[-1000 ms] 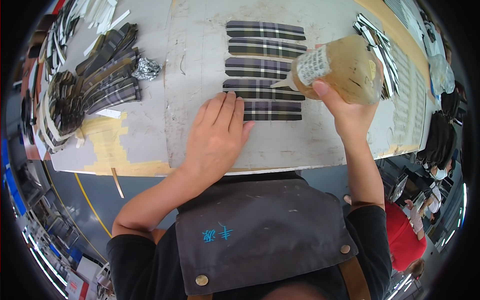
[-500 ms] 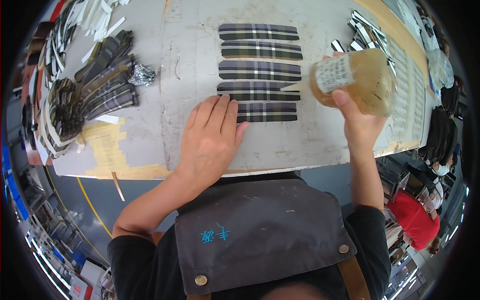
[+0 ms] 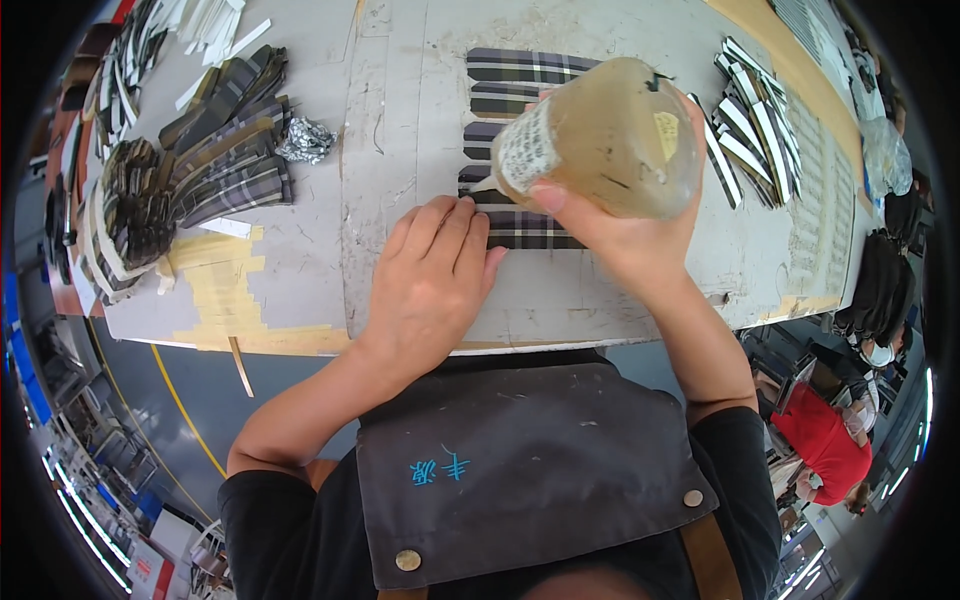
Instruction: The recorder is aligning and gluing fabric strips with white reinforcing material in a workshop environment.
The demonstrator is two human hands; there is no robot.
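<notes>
Plaid fabric strips (image 3: 525,66) in grey, black and white lie in a column on the worktable. My left hand (image 3: 430,275) rests flat with its fingers stretched out, fingertips on the left ends of the lower strips. My right hand (image 3: 630,240) grips a cloudy, amber squeeze bottle (image 3: 625,135) tilted over the column, its narrow nozzle (image 3: 484,185) pointing left. The nozzle tip is at the left part of the second strip from the near end, just beyond my left fingertips. The bottle hides the right parts of several strips.
Piled plaid pieces (image 3: 235,165) lie at the left beside a crumpled foil ball (image 3: 306,140). White strips (image 3: 200,35) sit at the far left. Dark, white-edged strips (image 3: 755,130) are heaped at the right. A person in red (image 3: 820,440) is beyond the table's right side.
My right hand has carried the bottle left across the strips, so its nozzle has gone from their right end to their left end. My left hand keeps its place on the strips.
</notes>
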